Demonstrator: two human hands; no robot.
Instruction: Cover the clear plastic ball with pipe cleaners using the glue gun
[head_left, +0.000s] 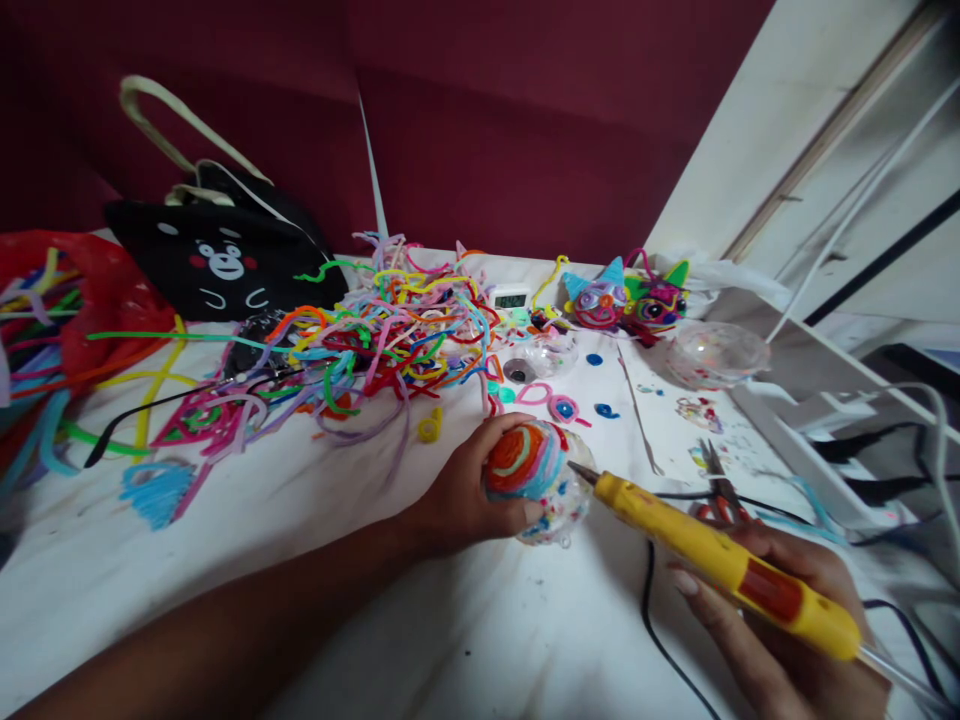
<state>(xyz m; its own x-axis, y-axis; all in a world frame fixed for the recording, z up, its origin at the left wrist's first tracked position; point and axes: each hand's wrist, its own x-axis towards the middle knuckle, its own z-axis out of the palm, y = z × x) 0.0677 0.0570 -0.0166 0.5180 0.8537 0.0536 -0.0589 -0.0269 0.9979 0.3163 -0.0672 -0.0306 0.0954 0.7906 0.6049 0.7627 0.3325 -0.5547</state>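
My left hand (472,490) is wrapped around a clear plastic ball (577,505) partly covered with coils of orange, white and light-blue pipe cleaner (521,460). Red and blue specks show on its lower part. In my right hand (795,620) is a yellow soldering iron (667,525) with a red-brown band. Its dark metal tip points left at the ball's right side; whether it touches cannot be made out. Just behind the right hand lie scissors (721,485) with orange-red handles, blades pointing away.
A tangled heap of pipe cleaners (390,325) lies behind, near a black bag (217,250) and a red plastic bag (127,290). Finished pipe-cleaner balls (600,298), a small digital clock (510,297) and a clear bowl-shaped shell (718,352) stand at the back. A black cord (651,600) crosses the table.
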